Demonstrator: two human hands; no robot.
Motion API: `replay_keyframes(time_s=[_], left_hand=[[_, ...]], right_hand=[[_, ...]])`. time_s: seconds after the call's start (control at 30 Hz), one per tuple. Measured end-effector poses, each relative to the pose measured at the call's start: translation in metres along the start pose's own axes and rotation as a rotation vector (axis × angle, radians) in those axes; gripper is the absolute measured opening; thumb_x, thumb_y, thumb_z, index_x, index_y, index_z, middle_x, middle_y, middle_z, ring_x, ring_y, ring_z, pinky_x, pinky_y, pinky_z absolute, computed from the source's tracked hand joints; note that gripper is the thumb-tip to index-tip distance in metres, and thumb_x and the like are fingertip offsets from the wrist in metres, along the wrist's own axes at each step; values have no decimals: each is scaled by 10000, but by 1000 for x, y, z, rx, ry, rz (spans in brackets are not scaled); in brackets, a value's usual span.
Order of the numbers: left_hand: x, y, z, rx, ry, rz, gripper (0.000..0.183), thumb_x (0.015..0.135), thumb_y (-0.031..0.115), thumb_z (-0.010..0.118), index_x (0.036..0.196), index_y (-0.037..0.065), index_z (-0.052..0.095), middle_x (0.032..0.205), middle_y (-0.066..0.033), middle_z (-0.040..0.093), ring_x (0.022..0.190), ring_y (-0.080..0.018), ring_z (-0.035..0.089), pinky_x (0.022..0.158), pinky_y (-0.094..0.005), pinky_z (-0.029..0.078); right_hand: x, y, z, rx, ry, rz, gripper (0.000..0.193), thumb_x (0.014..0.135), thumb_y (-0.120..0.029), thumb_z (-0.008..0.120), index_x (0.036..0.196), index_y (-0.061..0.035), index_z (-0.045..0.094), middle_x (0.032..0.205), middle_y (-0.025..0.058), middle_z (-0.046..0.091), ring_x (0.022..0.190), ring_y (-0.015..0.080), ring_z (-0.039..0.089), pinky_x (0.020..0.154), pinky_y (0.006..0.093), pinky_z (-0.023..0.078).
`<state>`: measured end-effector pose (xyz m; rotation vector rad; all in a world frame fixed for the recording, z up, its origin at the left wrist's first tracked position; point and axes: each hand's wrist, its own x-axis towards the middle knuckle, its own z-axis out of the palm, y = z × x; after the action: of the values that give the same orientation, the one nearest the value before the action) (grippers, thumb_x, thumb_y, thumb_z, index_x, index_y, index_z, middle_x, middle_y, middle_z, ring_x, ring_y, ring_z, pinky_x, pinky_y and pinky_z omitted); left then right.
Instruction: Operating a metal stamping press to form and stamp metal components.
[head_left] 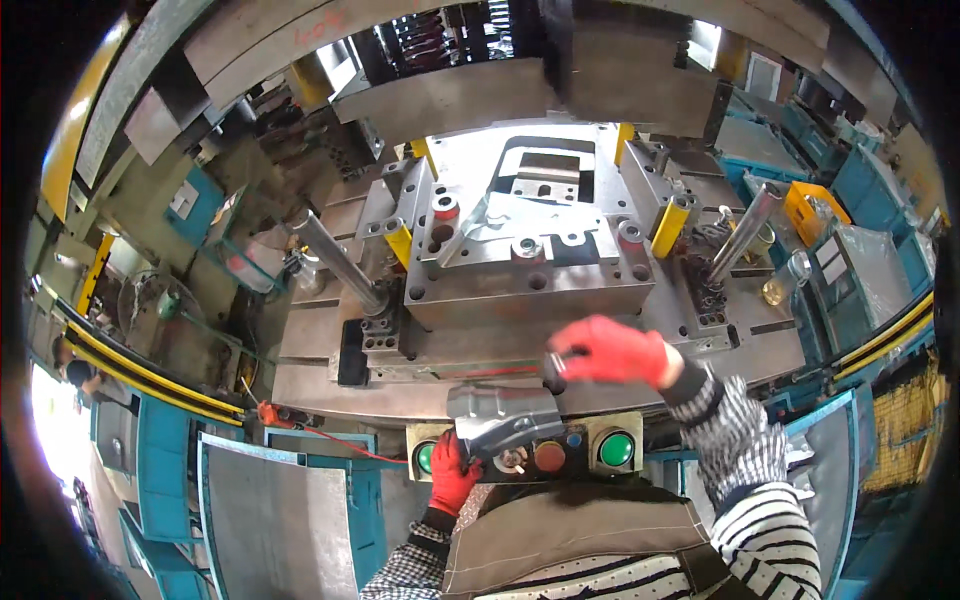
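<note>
My left hand (pixel 455 476), in a red glove, grips the left end of a bent grey sheet-metal part (pixel 508 416). The part lies over the control box (pixel 592 428) at the front of the press. My right hand (pixel 612 350), also red-gloved and smeared by motion, is raised over the front of the press bed. Its fingers are curled around something small and dark that I cannot make out. Beyond it stands the steel die block (pixel 590 290), with a shiny flat metal piece (pixel 530 215) lying on its top.
Steel guide posts rise at left (pixel 342 262) and right (pixel 742 235), beside yellow cylinders (pixel 670 226). The upper press part (pixel 450 100) hangs above the die. Green buttons (pixel 615 449) sit on the control box. Blue-framed tables (pixel 275 510) flank me; a yellow bin (pixel 812 212) stands far right.
</note>
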<state>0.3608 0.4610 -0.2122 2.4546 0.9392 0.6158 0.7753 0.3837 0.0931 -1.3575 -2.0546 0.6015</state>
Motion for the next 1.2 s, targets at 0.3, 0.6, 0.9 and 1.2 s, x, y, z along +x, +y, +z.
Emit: replay_keyframes(time_s=[0.3,0.6,0.9,1.2], left_hand=[[-3,-41,-48,224,56,-152,1111,644,374,955,1556,11,436,1536,-263,476,1439,-421,443,1180,-562,364],[-46,-141,-1,-809,104,-856,797,777,56,918,1468,24,523,1068,-67,706,692,-135,603,543,-308,475],[-45,-139,9,-811,141,-793,780,776,56,917,1453,21,532,938,-52,709,581,-125,588,484,-307,437],[-35,-120,-3,-762,46,-913,743,752,97,944,1385,-5,570,807,-6,665,551,-106,552,466,-303,408]], right_hand=[[-293,58,172,220,165,1065,919,860,-584,805,1501,-11,478,1485,278,540,1397,418,503,1148,449,427],[-306,123,304,148,574,1007,1143,694,-419,979,1550,36,375,1463,285,550,1392,433,515,1160,486,439],[-319,134,320,25,581,1006,1107,694,-501,942,1445,105,400,1352,345,569,1271,497,574,1071,520,490],[-322,134,314,118,576,1014,943,741,-347,920,1508,-25,475,1451,245,553,1377,444,494,1154,510,411]])
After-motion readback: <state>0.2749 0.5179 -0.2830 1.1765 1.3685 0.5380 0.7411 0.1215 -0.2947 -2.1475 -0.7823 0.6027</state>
